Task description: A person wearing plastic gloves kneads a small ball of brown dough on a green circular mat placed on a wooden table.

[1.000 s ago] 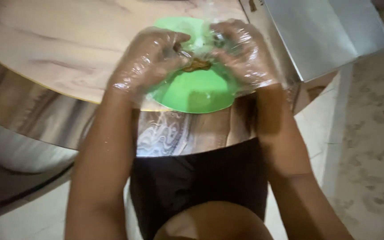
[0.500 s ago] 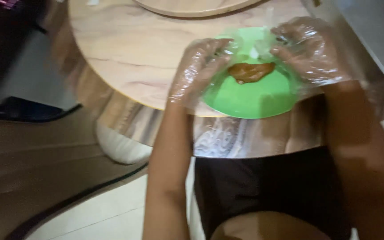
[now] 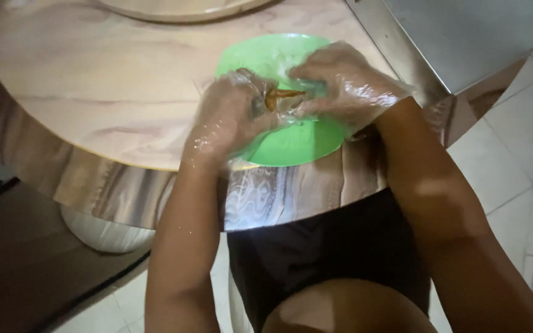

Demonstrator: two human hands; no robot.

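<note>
A green plastic plate lies at the near edge of a round wood-grain table. Both my hands wear thin clear plastic gloves. My left hand and my right hand meet over the middle of the plate, and both pinch a small brown, glossy piece of food between their fingertips. The food is partly hidden by my fingers.
A grey metal box or tray stands at the table's right side. A raised round wooden disc sits at the table's far edge. A patterned cloth hangs over the near rim. Tiled floor lies to the right.
My hands have drawn together from the plate's sides to its middle and taken hold of the brown food. The view has shifted.
</note>
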